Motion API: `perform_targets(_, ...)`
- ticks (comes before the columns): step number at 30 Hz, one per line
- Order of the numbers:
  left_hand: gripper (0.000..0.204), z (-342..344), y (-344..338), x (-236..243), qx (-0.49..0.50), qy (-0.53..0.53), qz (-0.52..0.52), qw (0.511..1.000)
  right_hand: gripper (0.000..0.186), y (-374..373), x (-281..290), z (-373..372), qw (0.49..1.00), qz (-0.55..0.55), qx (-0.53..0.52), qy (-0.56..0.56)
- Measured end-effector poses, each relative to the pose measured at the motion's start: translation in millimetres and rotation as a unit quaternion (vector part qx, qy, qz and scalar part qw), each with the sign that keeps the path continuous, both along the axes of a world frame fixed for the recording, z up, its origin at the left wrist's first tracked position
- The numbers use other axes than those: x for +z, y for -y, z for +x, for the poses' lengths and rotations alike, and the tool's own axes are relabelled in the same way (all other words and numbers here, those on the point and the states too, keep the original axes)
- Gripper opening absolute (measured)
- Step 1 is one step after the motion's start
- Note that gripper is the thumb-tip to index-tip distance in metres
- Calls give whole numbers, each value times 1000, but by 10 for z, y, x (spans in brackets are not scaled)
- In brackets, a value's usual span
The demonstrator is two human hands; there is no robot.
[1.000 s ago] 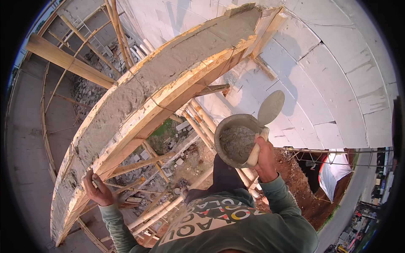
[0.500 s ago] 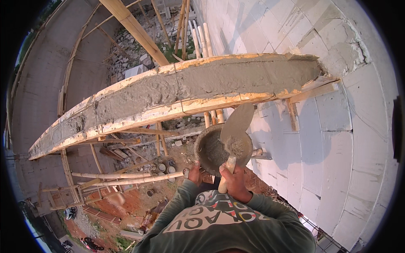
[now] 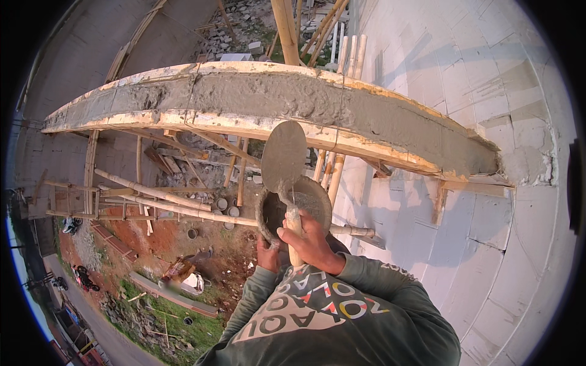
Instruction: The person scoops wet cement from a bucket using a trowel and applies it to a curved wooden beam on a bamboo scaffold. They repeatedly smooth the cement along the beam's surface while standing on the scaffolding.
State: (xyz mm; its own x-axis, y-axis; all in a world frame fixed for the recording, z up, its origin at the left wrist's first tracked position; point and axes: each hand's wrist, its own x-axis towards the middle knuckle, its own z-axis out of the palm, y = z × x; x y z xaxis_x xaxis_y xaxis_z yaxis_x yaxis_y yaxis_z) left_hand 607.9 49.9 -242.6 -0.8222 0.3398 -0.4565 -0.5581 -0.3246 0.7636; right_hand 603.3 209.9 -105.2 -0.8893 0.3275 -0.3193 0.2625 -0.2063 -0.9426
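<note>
My right hand [image 3: 308, 240] is wrapped round the wooden handle of a trowel [image 3: 285, 152]. The trowel's broad grey blade is smeared with mortar and lies partly across the near board of the beam form in this view. Below the blade is a mortar-crusted bucket [image 3: 325, 204], its inside partly shaded. My left hand [image 3: 267, 254] grips the bucket's near-left rim. Beyond both hands a long wooden beam form [image 3: 241, 124] crosses from left to right, filled with wet grey concrete [image 3: 262, 94] with a rough surface. Thin wire ties span the form.
A pale block wall [image 3: 470, 244] rises on the right, meeting the form's end. Bamboo poles [image 3: 177, 204] run below at left, and a thick post [image 3: 285, 33] stands behind the form. Far below are red soil, rubble, several small buckets [image 3: 233, 211] and a person [image 3: 179, 271].
The trowel has swung left and outward, from over the bucket's right side toward the form. My view has shifted, so the form's left end sits higher. Both grips are kept.
</note>
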Motion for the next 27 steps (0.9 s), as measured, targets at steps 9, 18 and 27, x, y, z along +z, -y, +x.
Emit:
perform_targets(9,37,-413,405,646,96,-63,-5,993,39,1060,209,-735,956,140,215,-145)
perform_targets(18,28,-657,990,569,136,-114,-261,949,37,-137,-155,-613,812,499,302,-2)
perform_targets(27,27,-676,952,706,109,-128,-287,943,28,6,-884,-625,635,658,404,-20)
